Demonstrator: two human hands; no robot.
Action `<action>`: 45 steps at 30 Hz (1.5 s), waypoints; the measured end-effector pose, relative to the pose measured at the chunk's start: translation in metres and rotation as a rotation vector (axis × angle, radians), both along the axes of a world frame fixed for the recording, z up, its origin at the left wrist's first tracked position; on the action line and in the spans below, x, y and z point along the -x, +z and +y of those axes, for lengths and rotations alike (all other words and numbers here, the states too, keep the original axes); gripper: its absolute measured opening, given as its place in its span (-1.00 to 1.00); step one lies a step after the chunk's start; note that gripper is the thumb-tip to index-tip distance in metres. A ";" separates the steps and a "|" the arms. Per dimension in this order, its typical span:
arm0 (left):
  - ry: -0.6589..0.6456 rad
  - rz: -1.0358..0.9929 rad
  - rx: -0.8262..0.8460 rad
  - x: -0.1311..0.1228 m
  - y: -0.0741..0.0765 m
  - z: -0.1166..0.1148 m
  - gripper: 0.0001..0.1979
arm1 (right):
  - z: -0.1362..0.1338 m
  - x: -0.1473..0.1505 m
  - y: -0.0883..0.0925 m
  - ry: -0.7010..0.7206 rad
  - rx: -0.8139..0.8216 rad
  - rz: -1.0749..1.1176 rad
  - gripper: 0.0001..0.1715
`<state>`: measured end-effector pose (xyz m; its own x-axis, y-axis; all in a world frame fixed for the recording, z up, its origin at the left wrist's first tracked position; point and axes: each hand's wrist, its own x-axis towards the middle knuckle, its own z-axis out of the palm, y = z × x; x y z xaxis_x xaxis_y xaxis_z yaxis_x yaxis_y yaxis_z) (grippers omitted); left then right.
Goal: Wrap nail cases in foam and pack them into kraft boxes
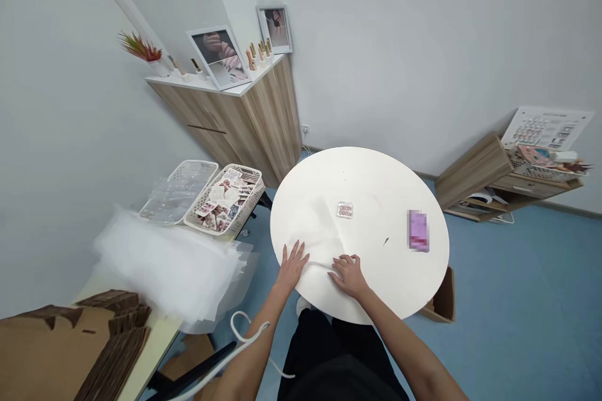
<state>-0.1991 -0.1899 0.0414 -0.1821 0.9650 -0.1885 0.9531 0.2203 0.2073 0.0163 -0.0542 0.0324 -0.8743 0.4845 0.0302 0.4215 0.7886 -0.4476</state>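
My left hand (292, 266) lies flat with its fingers spread on a thin, creased, whitish sheet (313, 229) near the front edge of a round white table (395, 185). My right hand (347, 276) rests a little to the right, its fingers curled down at a fold in the sheet. Beyond my hands sits a small clear box of pink press-on nails (345, 210). Further right lies a blurred pink-purple packet (418, 230), with a tiny dark speck (386, 241) between it and the box.
At left, a long table holds a pile of translucent plastic bags (164, 266) and stacked flat cardboard (79, 338). Two white baskets (223, 200) hold packets and clear items. A wooden cabinet stands behind, and a low wooden shelf stands at right.
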 end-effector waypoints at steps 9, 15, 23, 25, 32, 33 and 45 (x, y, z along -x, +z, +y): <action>0.077 -0.219 0.218 -0.026 -0.004 0.019 0.05 | 0.121 0.049 -0.007 -0.277 -0.034 -0.108 -0.34; 0.168 -0.071 0.017 -0.050 -0.039 0.020 0.01 | 0.193 0.073 -0.030 -0.183 0.004 -0.209 -0.03; 0.075 0.005 -0.131 -0.032 -0.052 0.032 0.01 | 0.217 0.074 -0.030 -0.160 -0.045 -0.097 -0.24; 0.040 -0.023 -0.121 -0.023 -0.052 0.046 0.01 | 0.219 0.072 -0.019 -0.216 -0.085 0.016 -0.24; -0.040 -0.086 -0.175 -0.006 -0.045 0.076 0.01 | 0.177 0.068 0.013 -0.040 -0.078 0.177 -0.16; -0.024 -0.086 -0.199 -0.006 -0.044 0.073 0.00 | 0.163 0.067 0.012 0.003 -0.065 0.162 -0.16; 0.010 -0.089 -0.259 -0.029 -0.037 0.027 -0.66 | 0.080 0.073 -0.011 0.147 0.053 -0.177 -0.14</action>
<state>-0.1697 -0.1630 0.0044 -0.1859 0.9814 0.0484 0.9265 0.1587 0.3413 -0.0565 0.0261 0.0217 -0.9250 0.3482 -0.1520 0.3794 0.8248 -0.4193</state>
